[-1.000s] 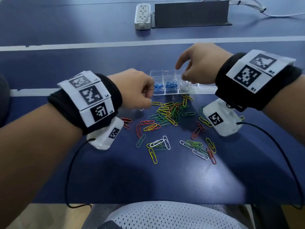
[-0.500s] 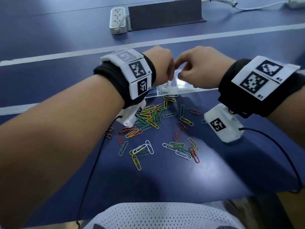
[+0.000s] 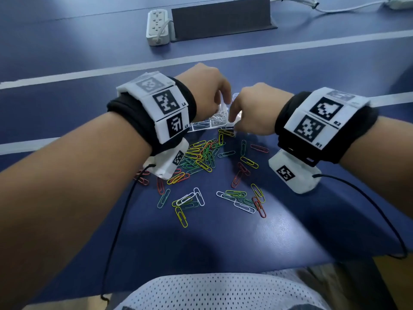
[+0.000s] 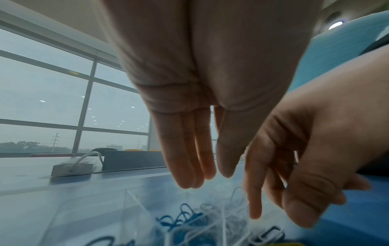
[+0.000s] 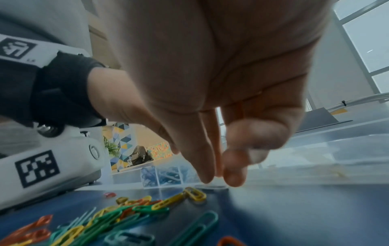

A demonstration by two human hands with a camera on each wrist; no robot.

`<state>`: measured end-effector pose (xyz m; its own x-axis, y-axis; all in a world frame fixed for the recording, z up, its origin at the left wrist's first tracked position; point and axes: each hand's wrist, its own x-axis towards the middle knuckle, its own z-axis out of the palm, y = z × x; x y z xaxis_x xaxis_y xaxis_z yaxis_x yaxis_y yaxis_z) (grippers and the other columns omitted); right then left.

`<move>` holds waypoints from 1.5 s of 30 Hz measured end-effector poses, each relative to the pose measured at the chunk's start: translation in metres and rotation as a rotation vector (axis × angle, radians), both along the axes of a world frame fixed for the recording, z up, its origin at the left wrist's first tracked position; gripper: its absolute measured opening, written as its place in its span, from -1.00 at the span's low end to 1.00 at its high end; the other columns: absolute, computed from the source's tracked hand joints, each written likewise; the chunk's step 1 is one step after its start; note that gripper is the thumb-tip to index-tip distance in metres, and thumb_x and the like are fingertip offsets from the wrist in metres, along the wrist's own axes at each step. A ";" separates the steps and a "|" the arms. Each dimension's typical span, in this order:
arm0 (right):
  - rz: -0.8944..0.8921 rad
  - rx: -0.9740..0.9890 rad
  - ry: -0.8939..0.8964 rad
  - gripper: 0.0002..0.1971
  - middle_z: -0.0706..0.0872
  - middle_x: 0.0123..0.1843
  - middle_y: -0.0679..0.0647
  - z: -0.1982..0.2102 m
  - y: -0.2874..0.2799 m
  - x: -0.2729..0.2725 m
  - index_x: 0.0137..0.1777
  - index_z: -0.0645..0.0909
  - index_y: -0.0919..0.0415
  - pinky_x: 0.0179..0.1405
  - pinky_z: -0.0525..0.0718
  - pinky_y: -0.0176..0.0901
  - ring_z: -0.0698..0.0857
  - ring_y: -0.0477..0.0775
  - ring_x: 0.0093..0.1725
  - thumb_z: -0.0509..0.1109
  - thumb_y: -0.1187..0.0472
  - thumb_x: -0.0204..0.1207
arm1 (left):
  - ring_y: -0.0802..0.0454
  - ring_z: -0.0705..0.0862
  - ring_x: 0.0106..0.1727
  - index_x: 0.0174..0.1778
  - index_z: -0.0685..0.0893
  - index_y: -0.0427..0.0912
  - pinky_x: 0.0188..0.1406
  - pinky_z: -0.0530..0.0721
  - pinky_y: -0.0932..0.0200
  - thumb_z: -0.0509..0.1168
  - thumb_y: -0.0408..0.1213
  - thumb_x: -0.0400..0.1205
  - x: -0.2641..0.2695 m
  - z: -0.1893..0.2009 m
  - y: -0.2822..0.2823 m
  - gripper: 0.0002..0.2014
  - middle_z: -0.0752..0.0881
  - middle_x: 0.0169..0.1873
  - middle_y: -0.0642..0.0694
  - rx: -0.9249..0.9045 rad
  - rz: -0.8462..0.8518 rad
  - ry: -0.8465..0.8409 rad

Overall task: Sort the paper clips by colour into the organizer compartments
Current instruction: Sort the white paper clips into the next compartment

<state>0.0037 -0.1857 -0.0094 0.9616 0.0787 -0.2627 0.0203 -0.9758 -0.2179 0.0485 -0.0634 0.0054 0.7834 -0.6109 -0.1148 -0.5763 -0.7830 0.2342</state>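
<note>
Blue table (image 3: 223,238): power strip (image 3: 157,26) behind organizer (image 3: 202,125).

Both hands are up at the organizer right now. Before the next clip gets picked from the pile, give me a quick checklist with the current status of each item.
1. Left hand free of clips: ok; its fingers hang straight over the organizer and hold nothing visible.
2. Right hand free: cannot tell; its fingertips are low at the organizer's front edge and nothing shows between them.
3. Blue paper clips kept together: ok; they sit in neighbouring compartments.
4. White paper clips in a compartment of their own: ok, beside the blue.
5. Loose pile reachable: ok; it lies just in front of the organizer.
6. Sorting finished: not ok; yellow, green, red and white clips are on the table.
</note>
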 end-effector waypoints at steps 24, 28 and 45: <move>0.011 -0.118 -0.045 -0.80 0.73 0.05 0.22 -0.009 0.008 0.003 0.06 0.73 0.16 -0.18 0.43 -0.11 0.70 0.30 0.06 0.37 0.26 0.47 | -0.15 0.63 -0.04 -0.11 0.80 -0.15 -0.01 0.62 0.01 0.40 -0.29 0.51 0.006 -0.015 0.017 -0.89 0.63 -0.26 -0.09 0.247 0.043 -0.015; 0.014 -0.115 -0.045 -0.80 0.72 0.06 0.21 -0.010 0.006 0.003 0.06 0.72 0.16 -0.15 0.45 -0.09 0.69 0.31 0.07 0.35 0.25 0.48 | -0.17 0.63 -0.11 -0.16 0.80 -0.15 -0.12 0.60 0.04 0.45 -0.22 0.47 0.006 -0.014 0.021 -0.89 0.67 -0.26 -0.11 0.245 0.093 -0.013; 0.030 -0.087 -0.016 -0.85 0.70 -0.16 0.18 -0.011 0.001 0.005 -0.09 0.71 0.21 -0.49 0.26 -0.31 0.67 0.28 -0.10 0.32 0.25 0.44 | -0.03 0.55 -0.19 -0.21 0.76 -0.15 -0.15 0.49 0.15 0.43 -0.17 0.50 0.008 -0.008 0.027 -0.88 0.57 -0.47 0.01 0.185 0.096 0.057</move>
